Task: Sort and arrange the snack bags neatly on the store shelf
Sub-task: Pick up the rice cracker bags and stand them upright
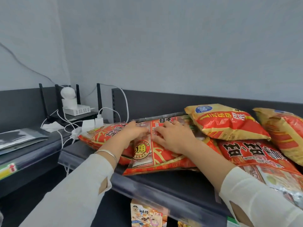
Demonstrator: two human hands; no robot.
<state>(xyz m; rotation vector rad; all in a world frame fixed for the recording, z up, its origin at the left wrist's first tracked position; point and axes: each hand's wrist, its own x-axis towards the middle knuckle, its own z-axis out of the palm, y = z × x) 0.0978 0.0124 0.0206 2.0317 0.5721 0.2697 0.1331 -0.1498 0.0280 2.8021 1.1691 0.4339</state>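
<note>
A: Currently logged: both hands down on the middle red snack bag (157, 159), flat on the dark shelf (164, 182), near its front lip.
B: Grip?
A: Right hand (172, 138) laid on top, fingers spread and slightly bent, nothing pinched. Left hand (134, 131) just beside it, fingertips smeared by blur; cannot tell whether pressing or pinching.
B: Neighbours?
A: Second red bag (105, 135) at left, right part hidden behind the left forearm (114, 145). Yellow-orange bag (226, 123) stacked on a large red bag (255, 153) at right. Another yellow-orange bag (285, 131) cut off by the frame edge.
B: Print legible?
A: Upside down, mostly unreadable.
B: Elsewhere?
A: White camera (68, 94) and plug blocks (91, 123) at back left, cables tangled. Boxed goods (147, 213) below the shelf, only the top showing.
</note>
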